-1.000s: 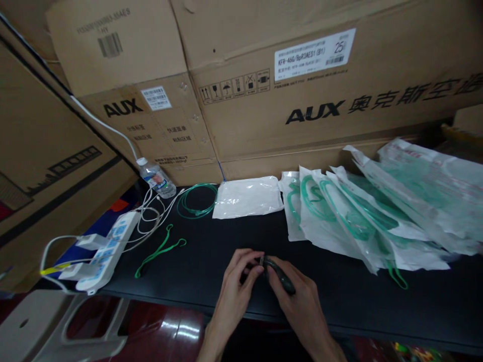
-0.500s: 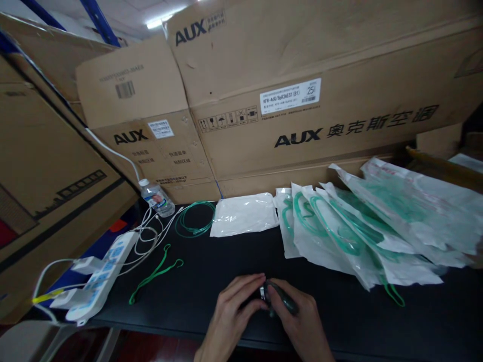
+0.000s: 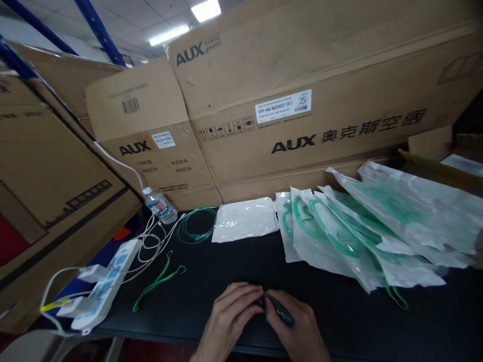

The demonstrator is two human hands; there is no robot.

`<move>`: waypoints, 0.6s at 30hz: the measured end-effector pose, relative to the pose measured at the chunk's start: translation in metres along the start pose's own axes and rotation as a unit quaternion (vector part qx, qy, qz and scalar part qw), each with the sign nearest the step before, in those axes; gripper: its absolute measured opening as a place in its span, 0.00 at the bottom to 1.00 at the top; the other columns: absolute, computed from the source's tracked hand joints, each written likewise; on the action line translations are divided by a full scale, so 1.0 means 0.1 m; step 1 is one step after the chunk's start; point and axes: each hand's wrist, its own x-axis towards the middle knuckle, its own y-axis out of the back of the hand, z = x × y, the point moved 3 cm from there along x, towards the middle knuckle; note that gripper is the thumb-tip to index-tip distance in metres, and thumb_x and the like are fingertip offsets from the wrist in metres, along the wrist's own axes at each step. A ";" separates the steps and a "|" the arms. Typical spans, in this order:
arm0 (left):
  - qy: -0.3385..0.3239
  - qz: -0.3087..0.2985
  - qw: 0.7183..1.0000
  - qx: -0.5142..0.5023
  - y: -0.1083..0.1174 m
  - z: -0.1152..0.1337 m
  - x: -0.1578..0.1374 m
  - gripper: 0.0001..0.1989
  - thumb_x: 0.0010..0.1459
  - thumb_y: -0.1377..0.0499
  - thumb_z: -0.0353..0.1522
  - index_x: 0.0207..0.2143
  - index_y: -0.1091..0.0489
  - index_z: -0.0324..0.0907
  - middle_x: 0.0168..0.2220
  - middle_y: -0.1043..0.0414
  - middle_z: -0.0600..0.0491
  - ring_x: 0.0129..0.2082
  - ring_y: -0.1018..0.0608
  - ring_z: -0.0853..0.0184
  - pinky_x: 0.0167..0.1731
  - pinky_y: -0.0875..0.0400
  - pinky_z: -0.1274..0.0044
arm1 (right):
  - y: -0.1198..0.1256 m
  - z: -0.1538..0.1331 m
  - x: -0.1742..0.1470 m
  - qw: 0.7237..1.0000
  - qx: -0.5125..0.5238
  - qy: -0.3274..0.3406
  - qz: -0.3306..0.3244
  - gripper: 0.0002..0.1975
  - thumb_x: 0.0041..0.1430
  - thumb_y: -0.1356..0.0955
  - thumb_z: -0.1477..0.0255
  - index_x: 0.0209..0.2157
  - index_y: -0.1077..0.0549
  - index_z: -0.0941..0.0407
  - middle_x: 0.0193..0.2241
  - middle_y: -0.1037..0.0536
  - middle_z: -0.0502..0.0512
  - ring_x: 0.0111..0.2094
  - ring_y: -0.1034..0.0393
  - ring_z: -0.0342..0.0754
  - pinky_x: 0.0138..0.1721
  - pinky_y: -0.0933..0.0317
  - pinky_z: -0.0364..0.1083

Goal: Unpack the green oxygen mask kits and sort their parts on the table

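Note:
My right hand (image 3: 293, 322) is wrapped round a dark green, smooth, rounded object (image 3: 279, 310) low in the middle of the view. Its exact kind is hidden by the fingers. At the object's left end, my left hand (image 3: 234, 312) is closed, thumb and fingertips pinching there. Both hands meet above the front part of the black table (image 3: 181, 311). To their left lies a flat green strap (image 3: 156, 284) with looped ends. Beyond them rests a white sealed pouch (image 3: 245, 220), beside a coil of thin green tubing (image 3: 196, 225).
Several clear-and-white pouches (image 3: 328, 231) with green tubing overlap on the right. A green loop (image 3: 396, 297) sticks out below them. On the left are a white power strip (image 3: 109, 284), white cables and a plastic bottle (image 3: 160, 206). Large cardboard boxes (image 3: 241, 166) wall the back.
The view has tilted up slightly. The left fingers have closed in more over the object's end, covering the silvery part seen before. Things on the table have stayed in place.

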 end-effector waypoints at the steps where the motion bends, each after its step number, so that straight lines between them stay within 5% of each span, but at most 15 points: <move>1: -0.004 -0.011 1.000 0.005 0.00 -0.01 0.00 0.18 0.64 0.35 0.32 0.56 0.24 0.51 0.50 0.18 0.51 0.50 0.19 0.61 0.52 0.21 0.72 | 0.00 0.01 0.00 1.000 0.000 -0.009 -0.006 0.09 0.67 0.34 0.70 0.36 0.21 0.54 0.28 0.17 0.52 0.28 0.20 0.46 0.33 0.29 0.38; 11: -0.057 -0.022 0.998 0.033 -0.03 -0.03 0.02 0.23 0.63 0.34 0.34 0.60 0.28 0.48 0.53 0.20 0.47 0.49 0.19 0.61 0.49 0.20 0.71 | 0.05 0.00 0.06 0.995 0.007 -0.091 -0.048 0.14 0.69 0.35 0.65 0.33 0.21 0.55 0.20 0.20 0.47 0.20 0.25 0.43 0.26 0.33 0.37; 14: -0.053 -0.004 0.998 0.025 -0.01 -0.04 0.02 0.23 0.63 0.33 0.33 0.60 0.28 0.48 0.52 0.20 0.47 0.48 0.18 0.61 0.49 0.20 0.72 | 0.09 -0.01 0.08 0.992 0.028 -0.097 -0.070 0.09 0.65 0.32 0.66 0.41 0.21 0.54 0.30 0.16 0.50 0.28 0.20 0.45 0.34 0.30 0.37; 18: -0.027 0.017 0.999 0.008 0.02 -0.07 0.02 0.23 0.62 0.33 0.32 0.59 0.27 0.48 0.52 0.20 0.47 0.49 0.19 0.61 0.49 0.21 0.72 | 0.11 0.01 0.07 0.988 0.068 -0.087 -0.108 0.21 0.57 0.28 0.73 0.53 0.26 0.53 0.45 0.16 0.54 0.42 0.18 0.48 0.45 0.29 0.39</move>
